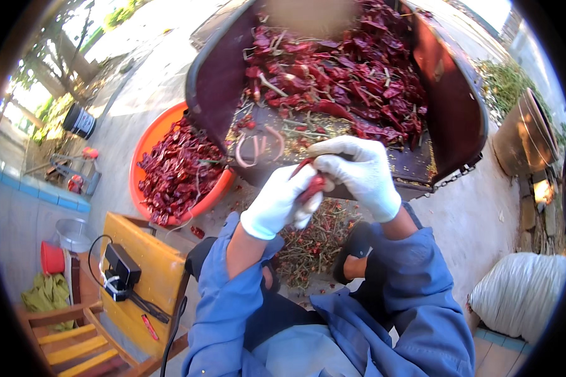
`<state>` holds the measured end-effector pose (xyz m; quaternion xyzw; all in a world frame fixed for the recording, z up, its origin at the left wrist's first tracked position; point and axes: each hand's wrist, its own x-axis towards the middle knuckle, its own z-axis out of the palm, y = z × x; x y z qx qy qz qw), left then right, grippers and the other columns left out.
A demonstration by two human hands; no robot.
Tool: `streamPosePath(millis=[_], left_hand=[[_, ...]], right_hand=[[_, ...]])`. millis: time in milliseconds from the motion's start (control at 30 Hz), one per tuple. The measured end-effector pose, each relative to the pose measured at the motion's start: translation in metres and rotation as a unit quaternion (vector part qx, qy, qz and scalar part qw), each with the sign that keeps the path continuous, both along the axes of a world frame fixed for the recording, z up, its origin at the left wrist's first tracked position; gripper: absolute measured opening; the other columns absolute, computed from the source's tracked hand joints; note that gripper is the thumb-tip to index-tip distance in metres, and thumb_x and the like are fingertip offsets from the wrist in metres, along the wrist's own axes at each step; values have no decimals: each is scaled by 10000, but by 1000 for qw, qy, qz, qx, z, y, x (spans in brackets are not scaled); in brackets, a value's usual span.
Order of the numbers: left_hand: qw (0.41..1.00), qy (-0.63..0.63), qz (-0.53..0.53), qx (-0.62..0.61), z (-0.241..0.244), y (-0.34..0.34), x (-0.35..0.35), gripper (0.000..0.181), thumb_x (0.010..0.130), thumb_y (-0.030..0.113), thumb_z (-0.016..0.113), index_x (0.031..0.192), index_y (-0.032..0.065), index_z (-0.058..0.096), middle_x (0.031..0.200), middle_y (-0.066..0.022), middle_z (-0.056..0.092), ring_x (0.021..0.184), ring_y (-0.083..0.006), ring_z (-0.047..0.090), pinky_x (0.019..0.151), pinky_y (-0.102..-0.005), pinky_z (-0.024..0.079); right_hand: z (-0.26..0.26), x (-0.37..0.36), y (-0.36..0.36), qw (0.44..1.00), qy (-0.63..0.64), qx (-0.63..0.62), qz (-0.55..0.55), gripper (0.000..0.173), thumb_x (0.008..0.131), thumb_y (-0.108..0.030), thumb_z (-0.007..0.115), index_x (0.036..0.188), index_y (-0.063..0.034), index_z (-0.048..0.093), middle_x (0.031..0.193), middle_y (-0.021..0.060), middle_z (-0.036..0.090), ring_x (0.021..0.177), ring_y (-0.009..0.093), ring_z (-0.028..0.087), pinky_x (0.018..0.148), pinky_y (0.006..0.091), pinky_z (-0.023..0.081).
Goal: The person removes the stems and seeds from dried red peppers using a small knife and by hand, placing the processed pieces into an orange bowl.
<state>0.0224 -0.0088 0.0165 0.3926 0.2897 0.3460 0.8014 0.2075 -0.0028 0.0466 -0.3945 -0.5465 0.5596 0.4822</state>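
Both hands wear white knit gloves and meet above the near edge of a dark red metal cart bed (387, 176). My left hand (285, 200) is closed around a dried red chili pepper (313, 187). The thumb and forefinger of my right hand (358, 172) pinch at the upper end of that pepper; whether they hold its stem is hidden. Behind them lies a heap of dried red chilies (330, 75) with stems, in the cart. Two pinkish curved pieces (274, 141) lie on the seed-strewn bed to the left.
An orange basin (139, 160) full of dried chilies stands left of the cart. Stems and scraps (311, 245) cover the ground between my feet. A yellow wooden chair (146, 264) carries black electronic devices with cables. A white sack (519, 294) and a brown bucket (523, 136) stand at right.
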Motion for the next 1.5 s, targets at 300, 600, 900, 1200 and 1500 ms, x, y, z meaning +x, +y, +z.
streamPosePath(millis=[300, 600, 900, 1200, 1500], left_hand=[[858, 313, 164, 374, -15, 5, 5, 301, 979, 234, 643, 1200, 29, 638, 903, -118, 714, 626, -161, 676, 563, -286, 530], [734, 348, 266, 519, -20, 8, 3, 171, 925, 134, 686, 1058, 28, 702, 844, -181, 697, 728, -334, 696, 647, -358, 539], [932, -37, 339, 120, -1, 13, -11, 358, 1079, 292, 378, 1166, 22, 597, 682, -14, 548, 475, -111, 476, 414, -271, 411], [962, -173, 200, -65, -13, 16, -21, 433, 1061, 354, 459, 1424, 120, 483, 1101, -86, 670, 843, -197, 650, 629, -314, 516], [970, -125, 210, -6, -17, 17, -25, 501, 1045, 433, 455, 1391, 78, 526, 1080, -104, 676, 841, -245, 714, 560, -324, 565]], right_hand=[[-7, 1, 2, 973, -186, 116, -68, 174, 840, -17, 730, 1008, 24, 749, 901, 80, 753, 815, 98, 690, 754, 251, 549], [-12, -6, 0, 991, -115, 9, -70, 172, 909, -122, 712, 989, 30, 724, 800, 26, 691, 685, 45, 580, 603, 212, 460], [-32, 20, 43, 964, 229, -117, -68, 203, 994, -171, 632, 1115, -12, 666, 984, 54, 682, 849, 143, 662, 748, 288, 567], [-83, 34, 114, 754, -503, 283, -312, 246, 812, -206, 746, 1051, -153, 725, 942, 93, 709, 882, 315, 686, 768, 430, 551], [-98, 29, 140, 688, -649, 169, -277, 293, 793, -320, 776, 1040, -177, 709, 952, 80, 679, 919, 311, 673, 754, 462, 541]])
